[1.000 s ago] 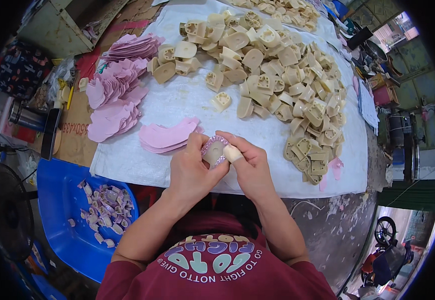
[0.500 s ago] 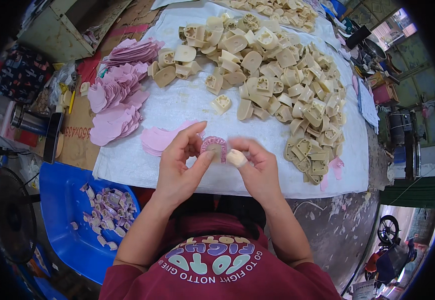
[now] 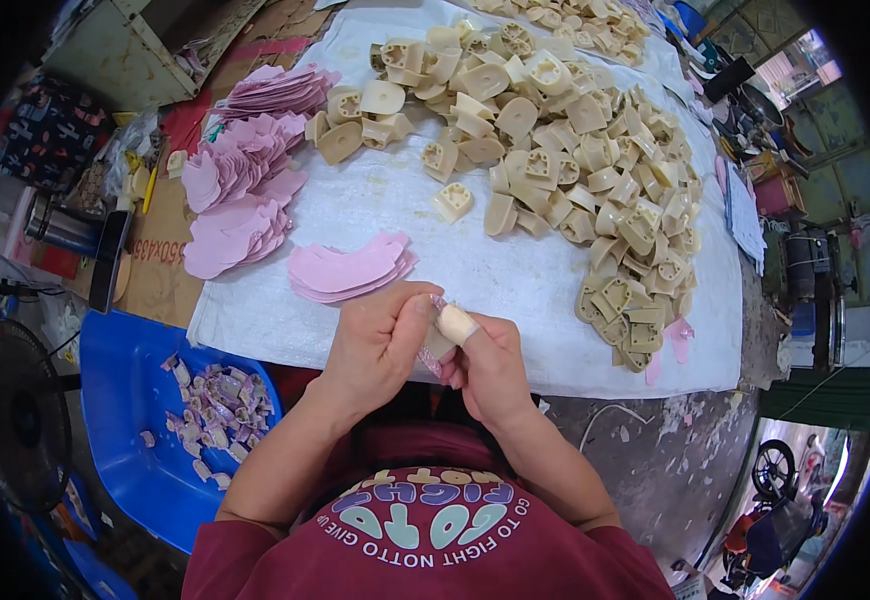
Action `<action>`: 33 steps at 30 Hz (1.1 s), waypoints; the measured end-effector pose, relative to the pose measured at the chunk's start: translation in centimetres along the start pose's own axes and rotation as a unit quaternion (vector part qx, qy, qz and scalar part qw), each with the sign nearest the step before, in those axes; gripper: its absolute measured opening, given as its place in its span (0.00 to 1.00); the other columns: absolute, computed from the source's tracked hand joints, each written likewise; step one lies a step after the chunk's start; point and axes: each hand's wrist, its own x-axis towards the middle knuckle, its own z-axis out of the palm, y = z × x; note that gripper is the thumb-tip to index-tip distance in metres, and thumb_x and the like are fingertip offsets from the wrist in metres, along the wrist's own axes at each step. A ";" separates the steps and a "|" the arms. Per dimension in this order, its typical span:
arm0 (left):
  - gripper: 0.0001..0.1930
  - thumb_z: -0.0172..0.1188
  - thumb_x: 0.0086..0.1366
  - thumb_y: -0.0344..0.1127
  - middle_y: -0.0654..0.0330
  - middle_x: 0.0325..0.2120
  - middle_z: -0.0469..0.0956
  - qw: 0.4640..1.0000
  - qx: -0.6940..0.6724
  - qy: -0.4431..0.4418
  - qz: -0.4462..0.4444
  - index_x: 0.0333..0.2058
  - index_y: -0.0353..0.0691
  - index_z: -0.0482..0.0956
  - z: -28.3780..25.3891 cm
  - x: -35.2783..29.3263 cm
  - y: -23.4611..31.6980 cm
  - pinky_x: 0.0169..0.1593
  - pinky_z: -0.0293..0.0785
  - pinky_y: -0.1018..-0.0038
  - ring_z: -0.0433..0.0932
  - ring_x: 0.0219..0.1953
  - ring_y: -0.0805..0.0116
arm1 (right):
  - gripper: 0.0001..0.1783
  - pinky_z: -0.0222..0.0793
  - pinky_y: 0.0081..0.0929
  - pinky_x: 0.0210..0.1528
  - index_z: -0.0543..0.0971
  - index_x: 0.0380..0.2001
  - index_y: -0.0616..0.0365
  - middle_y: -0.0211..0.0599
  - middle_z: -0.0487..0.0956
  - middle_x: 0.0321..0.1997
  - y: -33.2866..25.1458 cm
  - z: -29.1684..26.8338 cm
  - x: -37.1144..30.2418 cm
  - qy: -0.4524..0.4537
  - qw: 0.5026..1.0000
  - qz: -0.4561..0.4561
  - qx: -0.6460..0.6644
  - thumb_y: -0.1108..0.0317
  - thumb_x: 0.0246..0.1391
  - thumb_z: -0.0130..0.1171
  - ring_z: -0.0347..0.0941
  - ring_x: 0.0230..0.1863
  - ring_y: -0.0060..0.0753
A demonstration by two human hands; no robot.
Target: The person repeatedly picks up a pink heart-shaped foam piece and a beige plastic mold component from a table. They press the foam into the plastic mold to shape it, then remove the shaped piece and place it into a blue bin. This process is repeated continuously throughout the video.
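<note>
Close to the table's front edge, both my hands grip a small beige dental-mold piece with a glossy pink sheet pressed round its rim [image 3: 432,362]. My left hand [image 3: 375,335] has its fingers curled in a fist with the thumb on the piece's upper left edge. From the other side, my right hand [image 3: 495,370] clasps it, its thumb wrapped in a beige cover [image 3: 458,325] and pressing on the top. Much of the piece is hidden by the fingers. Just beyond my left hand lies a small stack of curved pink sheets [image 3: 350,267].
A big heap of beige dental molds [image 3: 595,180] covers the right and far table, with one lone mold [image 3: 452,202] nearer. Stacks of pink sheets [image 3: 240,235] stand at left. Below the left edge, a blue basin [image 3: 120,440] holds pink-edged pieces [image 3: 217,405]. A black fan [image 3: 25,420] stands beside it.
My hands have drawn together and down. The piece, earlier face-up as a pink arch between spread fingers, is now tilted and gripped tightly by both hands.
</note>
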 end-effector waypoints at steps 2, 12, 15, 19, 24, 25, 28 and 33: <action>0.16 0.49 0.70 0.38 0.66 0.27 0.75 0.995 -0.094 -0.003 -0.033 0.47 0.32 0.75 -0.2 -0.1 -0.1 0.33 0.66 0.81 0.69 0.28 0.80 | 0.20 0.64 0.20 0.18 0.76 0.22 0.62 0.31 0.73 0.17 0.1 -1.0 1.3 -0.100 0.989 0.056 0.095 0.57 0.61 0.50 0.65 0.14 0.20; 0.10 0.57 0.66 0.34 0.63 0.32 0.75 0.971 -0.226 -0.069 0.038 0.41 0.33 0.72 -1.9 0.7 -0.9 0.34 0.70 0.82 0.72 0.31 0.80 | 0.18 0.71 0.21 0.32 0.77 0.38 0.66 0.34 0.78 0.27 -1.2 -3.2 1.0 -0.042 0.999 -0.018 -0.010 0.58 0.60 0.53 0.73 0.23 0.22; 0.10 0.58 0.66 0.34 0.62 0.29 0.76 0.966 -0.252 -0.065 -0.011 0.40 0.34 0.72 -1.4 0.3 -1.0 0.31 0.71 0.82 0.73 0.28 0.80 | 0.14 0.68 0.19 0.39 0.77 0.41 0.64 0.33 0.80 0.32 -3.8 -1.7 -0.2 -0.095 0.983 -0.143 -0.070 0.64 0.56 0.59 0.74 0.32 0.20; 0.10 0.58 0.65 0.32 0.61 0.29 0.77 0.957 -0.275 -0.058 -0.066 0.41 0.33 0.72 -0.8 0.3 -1.3 0.31 0.74 0.80 0.76 0.29 0.78 | 0.13 0.68 0.19 0.41 0.77 0.40 0.62 0.29 0.80 0.35 -1.8 -2.7 0.3 -0.086 0.981 -0.138 -0.110 0.68 0.53 0.63 0.73 0.37 0.18; 0.12 0.57 0.64 0.27 0.59 0.34 0.78 0.943 -0.311 -0.098 -0.062 0.45 0.32 0.71 -1.4 0.1 -0.7 0.40 0.77 0.76 0.78 0.36 0.73 | 0.11 0.68 0.21 0.41 0.78 0.40 0.63 0.30 0.79 0.35 -2.3 -1.8 -0.4 -0.107 0.971 -0.187 -0.107 0.70 0.55 0.59 0.73 0.36 0.18; 0.12 0.57 0.64 0.26 0.58 0.36 0.78 0.943 -0.313 -0.108 -0.046 0.46 0.32 0.71 -1.4 0.1 -0.7 0.42 0.77 0.75 0.78 0.37 0.72 | 0.10 0.68 0.21 0.40 0.78 0.40 0.63 0.31 0.78 0.35 -2.5 -1.7 -0.4 -0.111 0.972 -0.190 -0.084 0.71 0.55 0.58 0.73 0.35 0.19; 0.13 0.57 0.64 0.25 0.56 0.39 0.77 0.946 -0.312 -0.083 -0.012 0.47 0.31 0.69 -0.9 -0.5 -1.3 0.45 0.77 0.74 0.78 0.39 0.71 | 0.10 0.68 0.21 0.40 0.78 0.41 0.63 0.33 0.78 0.34 -2.3 -2.3 -0.1 -0.110 0.953 -0.234 -0.159 0.73 0.55 0.56 0.73 0.35 0.21; 0.13 0.56 0.64 0.25 0.55 0.39 0.77 0.948 -0.313 -0.056 0.004 0.47 0.31 0.69 -0.7 -0.9 -1.2 0.44 0.77 0.74 0.78 0.40 0.71 | 0.10 0.69 0.22 0.40 0.77 0.40 0.63 0.34 0.78 0.34 -2.4 -1.6 -0.4 -0.082 0.951 -0.238 -0.180 0.75 0.54 0.54 0.74 0.35 0.23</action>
